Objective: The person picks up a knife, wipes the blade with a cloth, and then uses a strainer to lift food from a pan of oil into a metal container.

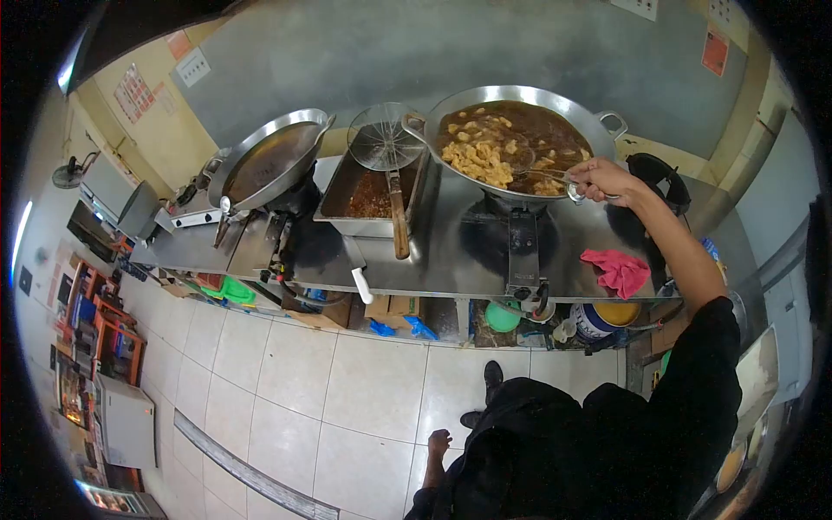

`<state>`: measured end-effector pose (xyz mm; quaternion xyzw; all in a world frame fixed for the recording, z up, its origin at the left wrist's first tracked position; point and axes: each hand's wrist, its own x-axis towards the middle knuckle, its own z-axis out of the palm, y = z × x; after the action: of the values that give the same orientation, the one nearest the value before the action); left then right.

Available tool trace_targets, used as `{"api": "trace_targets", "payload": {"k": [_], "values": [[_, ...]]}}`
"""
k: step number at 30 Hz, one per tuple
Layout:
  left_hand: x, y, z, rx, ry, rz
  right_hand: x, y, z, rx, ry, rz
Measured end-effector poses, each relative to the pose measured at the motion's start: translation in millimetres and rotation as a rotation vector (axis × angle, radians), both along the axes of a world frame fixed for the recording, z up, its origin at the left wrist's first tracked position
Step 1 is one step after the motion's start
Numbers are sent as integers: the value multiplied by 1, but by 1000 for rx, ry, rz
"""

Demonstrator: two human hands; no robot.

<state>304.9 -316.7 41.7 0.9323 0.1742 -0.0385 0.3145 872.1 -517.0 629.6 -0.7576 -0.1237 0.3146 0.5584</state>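
At the right wok (pixel 598 130), my right hand (pixel 605 180) is closed round the handle of a metal ladle (pixel 555 175), whose head is among golden fried pieces (pixel 477 160) in dark oil. My left hand (pixel 439 442) hangs low beside my body over the floor, its fingers curled; whether anything is in it cannot be made out. Left of this wok, a wire skimmer (pixel 397 208) with a wooden handle lies across a rectangular metal tray (pixel 364 227) holding brown crumbs.
A second wok (pixel 282 186) with dark liquid stands on the left burner. A pink cloth (pixel 617 272) lies on the steel counter (pixel 407 276) near its front edge. A white-handled utensil (pixel 361 286) juts past that edge. Below are a bucket (pixel 594 321) and boxes.
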Motion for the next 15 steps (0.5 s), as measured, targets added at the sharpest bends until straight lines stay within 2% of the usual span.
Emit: {"api": "trace_targets", "payload": {"k": [3, 6, 9, 10, 13, 15], "values": [[6, -2, 2, -126, 17, 40, 7, 6, -13, 72, 9, -16], [4, -6, -3, -273, -34, 174, 10, 10, -22, 80, -57, -1], [-1, -8, -9, 98, -66, -50, 6, 14, -21, 51, -144, -24], [-3, -7, -9, -6, 22, -49, 5, 14, -20, 39, -174, -39], [-13, -16, -11, 89, 173, -84, 7, 13, -17, 7, -245, -67], [-20, -24, -29, -525, 170, 279, 8, 11, -16, -26, -278, -78]]}}
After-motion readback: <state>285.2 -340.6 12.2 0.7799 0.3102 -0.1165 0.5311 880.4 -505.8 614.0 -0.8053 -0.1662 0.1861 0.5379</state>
